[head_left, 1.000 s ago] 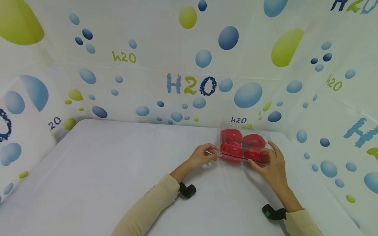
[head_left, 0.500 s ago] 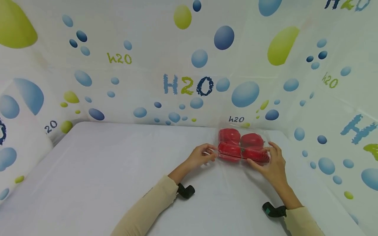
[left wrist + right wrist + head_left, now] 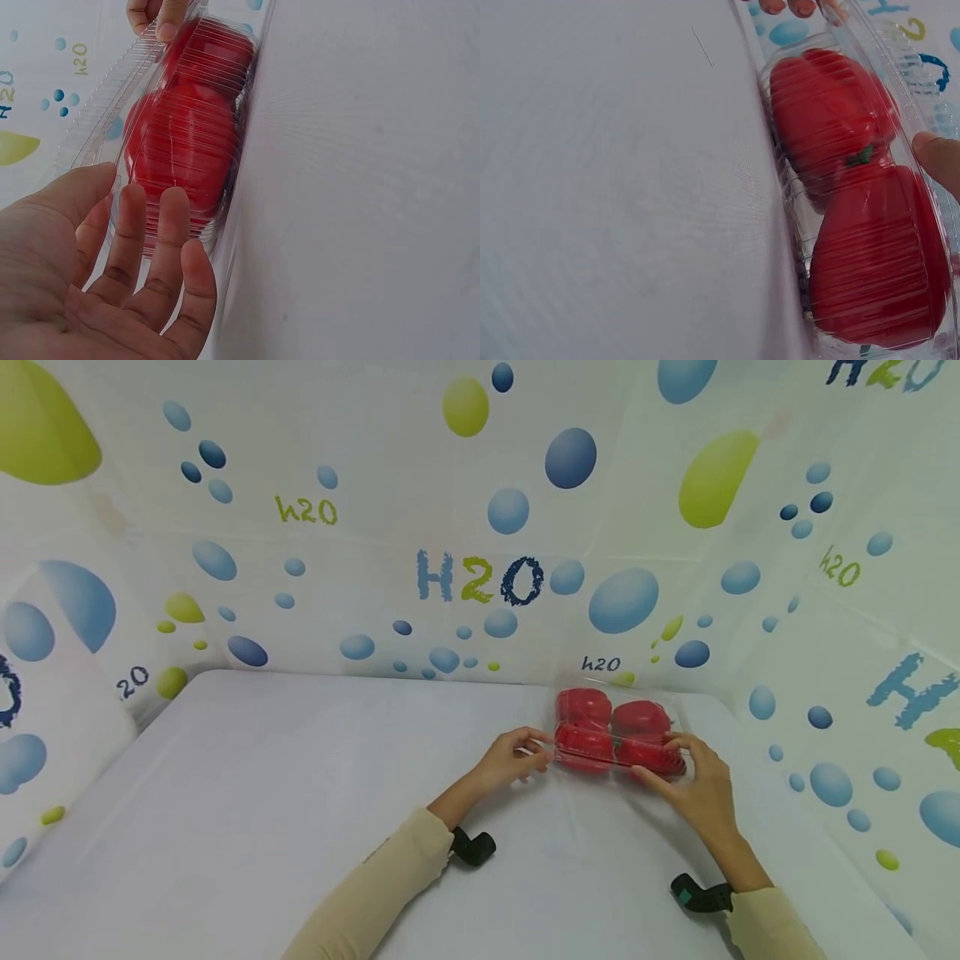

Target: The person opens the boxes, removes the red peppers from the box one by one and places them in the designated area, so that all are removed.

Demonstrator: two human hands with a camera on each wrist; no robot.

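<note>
A clear plastic clamshell container (image 3: 622,760) stands at the table's back right in the head view. Several red bell peppers (image 3: 585,706) lie inside it, and a green stem (image 3: 860,156) shows through the wall. My left hand (image 3: 512,756) holds the left end, thumb at the rim and fingers at the ribbed side wall (image 3: 187,142). At the right front corner, my right hand (image 3: 701,785) grips the rim between thumb and fingers. The right thumb (image 3: 939,159) shows against the rim in the right wrist view. Whether the lid is fastened cannot be told.
A white cloth covers the table (image 3: 300,793). Behind and beside it hangs a white curtain (image 3: 390,443) printed with blue and green drops. Black wrist-camera mounts (image 3: 474,847) stick out from both sleeves (image 3: 390,877).
My right hand's upper fingers have drawn down from the container's right side toward its front rim. The left hand keeps its place, and the container has hardly moved.
</note>
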